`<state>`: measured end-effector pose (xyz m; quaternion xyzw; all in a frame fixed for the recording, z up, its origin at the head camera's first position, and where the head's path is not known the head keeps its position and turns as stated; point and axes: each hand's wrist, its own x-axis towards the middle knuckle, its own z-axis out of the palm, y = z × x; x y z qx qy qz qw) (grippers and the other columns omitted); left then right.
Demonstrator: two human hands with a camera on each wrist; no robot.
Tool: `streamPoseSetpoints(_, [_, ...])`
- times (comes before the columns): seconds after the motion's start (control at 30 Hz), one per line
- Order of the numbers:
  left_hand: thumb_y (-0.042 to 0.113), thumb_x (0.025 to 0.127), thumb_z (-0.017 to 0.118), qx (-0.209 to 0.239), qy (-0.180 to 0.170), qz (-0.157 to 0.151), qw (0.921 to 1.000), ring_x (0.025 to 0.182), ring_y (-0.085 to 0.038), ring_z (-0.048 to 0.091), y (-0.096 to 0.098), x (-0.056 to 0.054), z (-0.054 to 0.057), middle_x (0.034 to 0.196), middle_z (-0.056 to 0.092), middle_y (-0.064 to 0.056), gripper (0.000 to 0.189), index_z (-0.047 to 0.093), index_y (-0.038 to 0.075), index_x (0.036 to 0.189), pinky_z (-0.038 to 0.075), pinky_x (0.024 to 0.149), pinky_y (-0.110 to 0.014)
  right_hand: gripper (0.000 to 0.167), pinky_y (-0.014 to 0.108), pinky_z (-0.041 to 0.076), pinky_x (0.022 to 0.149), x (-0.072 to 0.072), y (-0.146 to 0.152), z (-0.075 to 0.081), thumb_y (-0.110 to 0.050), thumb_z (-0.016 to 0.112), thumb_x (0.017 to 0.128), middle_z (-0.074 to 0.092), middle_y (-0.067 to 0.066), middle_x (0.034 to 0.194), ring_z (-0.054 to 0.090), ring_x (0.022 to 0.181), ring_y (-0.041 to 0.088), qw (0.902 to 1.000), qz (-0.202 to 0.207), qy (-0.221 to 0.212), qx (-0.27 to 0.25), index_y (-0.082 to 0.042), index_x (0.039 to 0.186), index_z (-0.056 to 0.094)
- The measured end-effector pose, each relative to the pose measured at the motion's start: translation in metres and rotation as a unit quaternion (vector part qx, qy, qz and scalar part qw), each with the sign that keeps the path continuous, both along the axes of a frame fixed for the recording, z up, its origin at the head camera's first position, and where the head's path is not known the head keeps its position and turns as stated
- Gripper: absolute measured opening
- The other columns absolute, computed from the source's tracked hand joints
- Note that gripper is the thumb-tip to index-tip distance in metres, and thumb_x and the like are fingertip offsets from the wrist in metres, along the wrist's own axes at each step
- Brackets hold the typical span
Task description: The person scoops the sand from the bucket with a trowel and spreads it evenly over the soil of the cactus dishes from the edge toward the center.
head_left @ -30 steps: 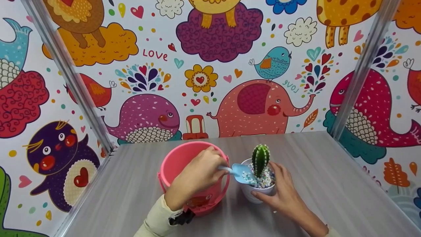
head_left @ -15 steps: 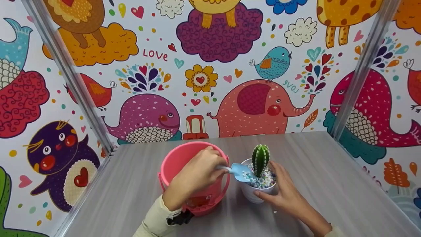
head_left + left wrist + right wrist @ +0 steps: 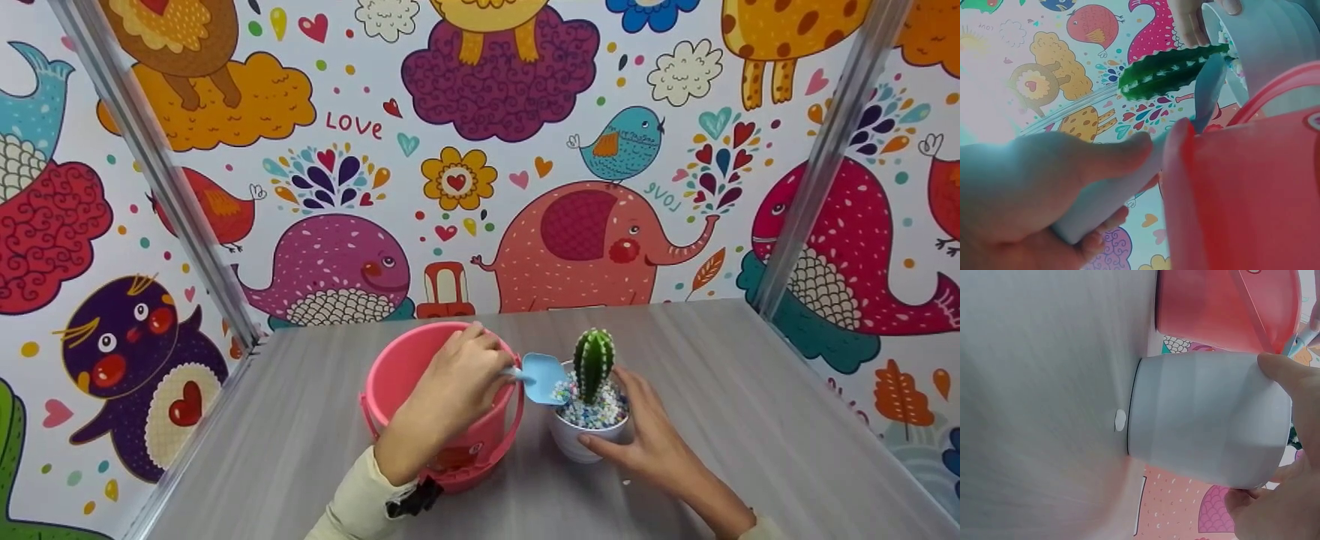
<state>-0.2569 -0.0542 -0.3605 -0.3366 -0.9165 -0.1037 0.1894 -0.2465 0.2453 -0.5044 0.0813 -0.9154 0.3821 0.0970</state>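
Observation:
A light blue toy shovel (image 3: 544, 377) is gripped by its handle in my left hand (image 3: 465, 375), above the right rim of a pink bucket (image 3: 386, 375). The shovel's blade tilts at the left rim of a white pot (image 3: 589, 446), with a few beads at its tip. Small pastel beads (image 3: 596, 415) fill the pot around an upright green cactus (image 3: 595, 366). My right hand (image 3: 652, 439) holds the pot from its right side, thumb in front near the rim. In the right wrist view the pot (image 3: 1207, 416) stands on the table. What lies inside the bucket is mostly hidden.
A small white bit (image 3: 1120, 420) lies on the grey table (image 3: 315, 420) near the pot's base. The bucket's pink handle (image 3: 517, 427) hangs down on the side facing the pot. Patterned wall panels (image 3: 450, 112) enclose the table at the back and sides.
The shovel's blade has tilted and drawn up slightly away from the cactus; most beads on it have gone into the pot. My right hand and the pot have hardly moved.

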Motion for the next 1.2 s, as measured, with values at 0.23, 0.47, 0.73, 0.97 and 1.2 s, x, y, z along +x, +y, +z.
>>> streamPoseSetpoints(0.23, [0.034,0.082,0.096,-0.034,0.073,0.021,0.9965,0.104,-0.019,0.061,0.003,-0.002,-0.003,0.110,0.080,-0.003,0.039,0.086,0.015,0.115,0.057,0.087,-0.032,0.122,0.072,0.041,0.119,-0.001,0.000,-0.003,-0.067,0.091,0.077,0.038,0.015,0.168,0.040,0.154,0.038,0.9998,0.003,0.020,0.004,-0.018,0.169,0.028])
streamPoseSetpoints(0.47, [0.035,0.077,0.099,-0.068,0.138,0.028,0.9877,0.103,-0.018,0.061,0.005,-0.002,-0.006,0.109,0.080,-0.001,0.043,0.086,0.018,0.115,0.053,0.083,-0.031,0.122,0.071,0.040,0.120,-0.001,-0.001,-0.003,-0.064,0.092,0.077,0.036,0.016,0.168,0.039,0.154,0.038,0.9998,-0.001,0.018,0.004,-0.015,0.169,0.028])
streamPoseSetpoints(0.73, [0.033,0.080,0.098,-0.062,0.174,0.026,0.9825,0.102,-0.018,0.059,0.006,-0.002,-0.010,0.106,0.078,0.000,0.037,0.086,0.020,0.112,0.049,0.083,-0.032,0.122,0.072,0.040,0.120,-0.001,-0.001,-0.002,-0.065,0.091,0.078,0.034,0.015,0.170,0.039,0.155,0.039,1.0000,-0.001,0.007,0.003,-0.016,0.169,0.027])
streamPoseSetpoints(0.97, [0.030,0.078,0.100,-0.044,0.173,0.022,0.9838,0.105,-0.019,0.060,0.003,-0.003,-0.013,0.109,0.077,-0.001,0.041,0.085,0.020,0.115,0.052,0.086,-0.032,0.121,0.071,0.041,0.119,-0.001,0.000,-0.003,-0.064,0.092,0.078,0.035,0.016,0.169,0.040,0.154,0.039,0.9999,0.001,0.013,0.001,-0.017,0.169,0.028])
streamPoseSetpoints(1.2, [0.027,0.083,0.096,0.005,0.155,0.011,0.9878,0.104,-0.018,0.058,-0.004,-0.008,-0.017,0.108,0.077,0.000,0.036,0.085,0.019,0.116,0.052,0.086,-0.033,0.121,0.072,0.039,0.120,-0.001,-0.001,-0.002,-0.067,0.090,0.078,0.033,0.013,0.170,0.038,0.156,0.038,1.0000,-0.001,-0.004,0.000,-0.021,0.170,0.026])
